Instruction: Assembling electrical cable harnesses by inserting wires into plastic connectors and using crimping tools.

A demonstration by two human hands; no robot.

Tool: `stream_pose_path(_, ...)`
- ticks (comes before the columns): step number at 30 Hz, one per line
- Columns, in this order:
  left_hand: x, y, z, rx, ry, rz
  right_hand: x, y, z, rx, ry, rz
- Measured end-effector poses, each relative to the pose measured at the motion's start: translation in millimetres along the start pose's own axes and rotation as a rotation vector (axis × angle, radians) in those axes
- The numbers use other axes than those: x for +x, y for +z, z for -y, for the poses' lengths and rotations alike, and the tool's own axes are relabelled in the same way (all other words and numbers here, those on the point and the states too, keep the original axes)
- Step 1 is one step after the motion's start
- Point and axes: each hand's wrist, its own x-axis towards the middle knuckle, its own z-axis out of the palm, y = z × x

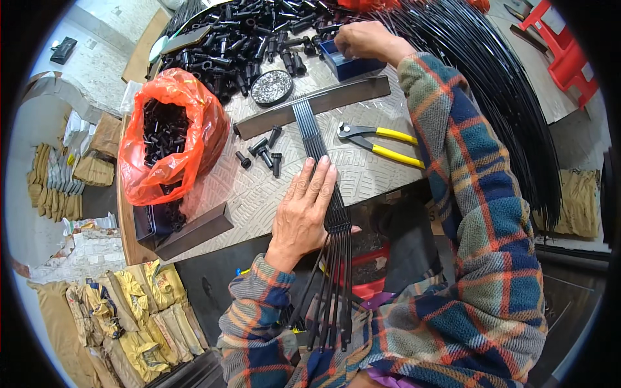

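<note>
My left hand (pixel 303 210) lies over a bundle of thin black rods (pixel 312 132), fingers flat along it and the thumb tip showing on its far side. The rods run from a dark metal bar (pixel 362 90) down past the table's near edge, where their lower ends fan out. My right hand (pixel 372 40) reaches with curled fingers into a small blue box (pixel 346 66); the fingertips and whatever they hold are hidden. Yellow-handled pincers (pixel 381 143) lie right of the rods. A few black fittings (pixel 262 150) sit to the left.
A red plastic bag (pixel 207 110) full of small black parts stands at the left. Behind are a heap of black fittings (pixel 223 48) and a round dish of silvery bits (pixel 272 87). Long black rods (pixel 479 64) spread along the right. An angled metal piece (pixel 197 231) lies front left.
</note>
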Motion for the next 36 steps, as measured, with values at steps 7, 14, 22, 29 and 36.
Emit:
stream_pose_path(7,0.9,0.7,-0.3,0.017,0.013,-0.031,-6.7,-6.0,2.9,0.143,0.122,-0.301)
stream_pose_path(14,0.7,1.8,0.5,0.032,-0.001,-0.026,-32.7,-7.7,82.1,0.449,-0.093,-0.124)
stream_pose_path(22,0.8,1.9,1.1,0.027,-0.001,-0.018,-40.9,-0.1,75.4,0.421,-0.046,-0.143)
stream_pose_path(29,2.2,1.9,0.5,0.022,0.004,-0.014,-40.9,-1.3,79.1,0.419,-0.018,-0.135)
stream_pose_path(36,2.8,1.5,-0.6,0.026,0.006,-0.003,-39.9,-3.2,81.2,0.378,-0.064,-0.136)
